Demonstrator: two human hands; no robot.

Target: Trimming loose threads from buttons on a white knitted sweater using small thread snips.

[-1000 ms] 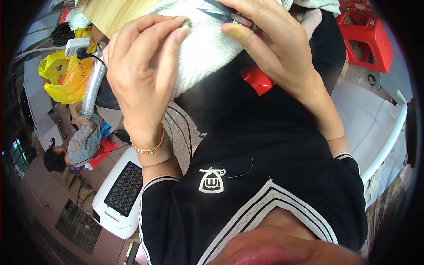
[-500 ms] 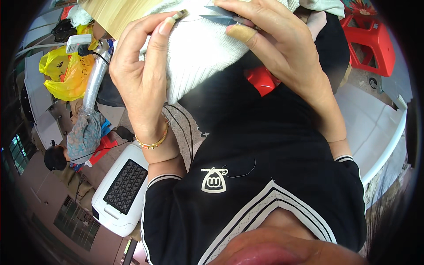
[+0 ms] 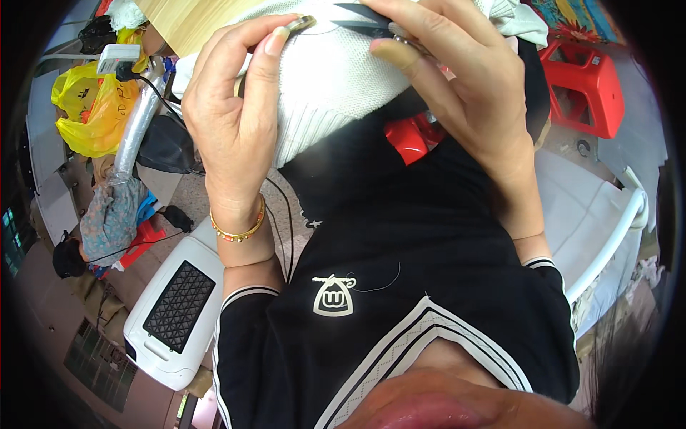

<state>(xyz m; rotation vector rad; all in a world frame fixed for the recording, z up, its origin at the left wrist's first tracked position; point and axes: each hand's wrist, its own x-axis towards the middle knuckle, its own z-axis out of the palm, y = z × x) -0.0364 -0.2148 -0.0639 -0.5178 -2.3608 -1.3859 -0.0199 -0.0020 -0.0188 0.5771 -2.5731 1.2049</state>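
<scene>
White knit cloth [image 3: 339, 82], one piece, top centre of frame. Left hand [image 3: 232, 114]: thumb and fingertip pinch one small shiny piece [image 3: 303, 24]. Right hand [image 3: 468, 79]: fingers round one pair of scissors [image 3: 373, 30]. One yellow bag [image 3: 107, 132], upper left, something red [image 3: 86, 113] inside.

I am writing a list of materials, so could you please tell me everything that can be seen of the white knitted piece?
The white knitted piece looks soft, with small stitches and a ribbed band along the edge nearest the body. It lies loosely over dark clothing, next to a pale wooden board, and runs out of the picture's top. Glare washes out its middle. The left hand overlaps it; blades in the right hand show against it, contact unclear.
</scene>
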